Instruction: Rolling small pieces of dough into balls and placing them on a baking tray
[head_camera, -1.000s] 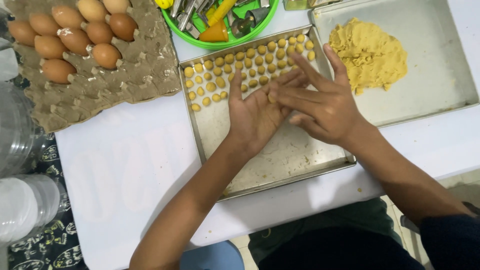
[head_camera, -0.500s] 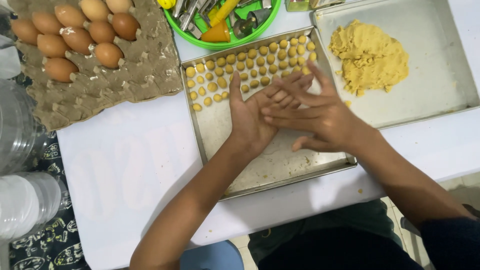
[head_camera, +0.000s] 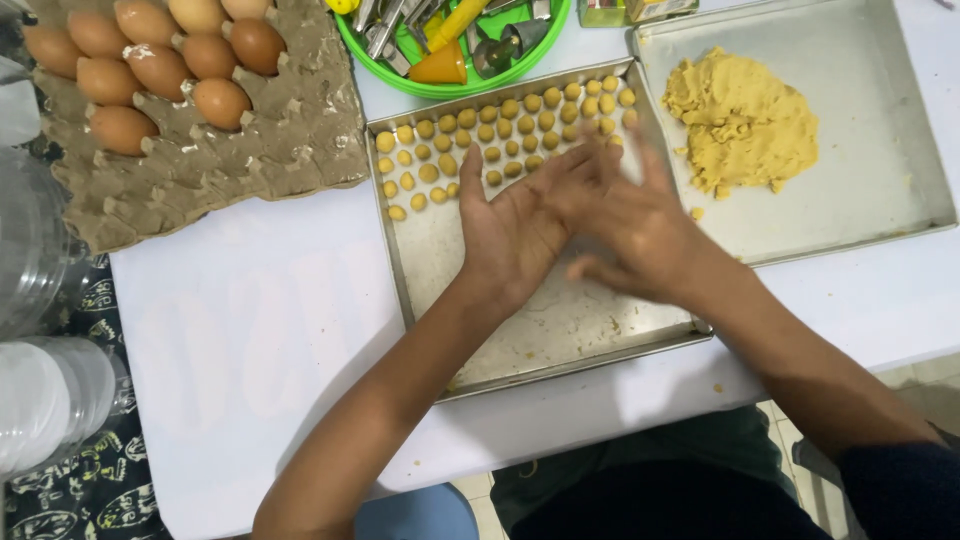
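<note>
The left hand (head_camera: 510, 225) lay palm-up, fingers flat, over the baking tray (head_camera: 520, 345); the right hand (head_camera: 640, 230) pressed across it, whatever lay between hidden; dough balls (head_camera: 500, 125) sat at twelve o'clock; dough mound (head_camera: 745, 125) at two.

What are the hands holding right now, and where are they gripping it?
Cannot be told: the right hand lies over the left hand, palms together, hiding anything between.
</note>
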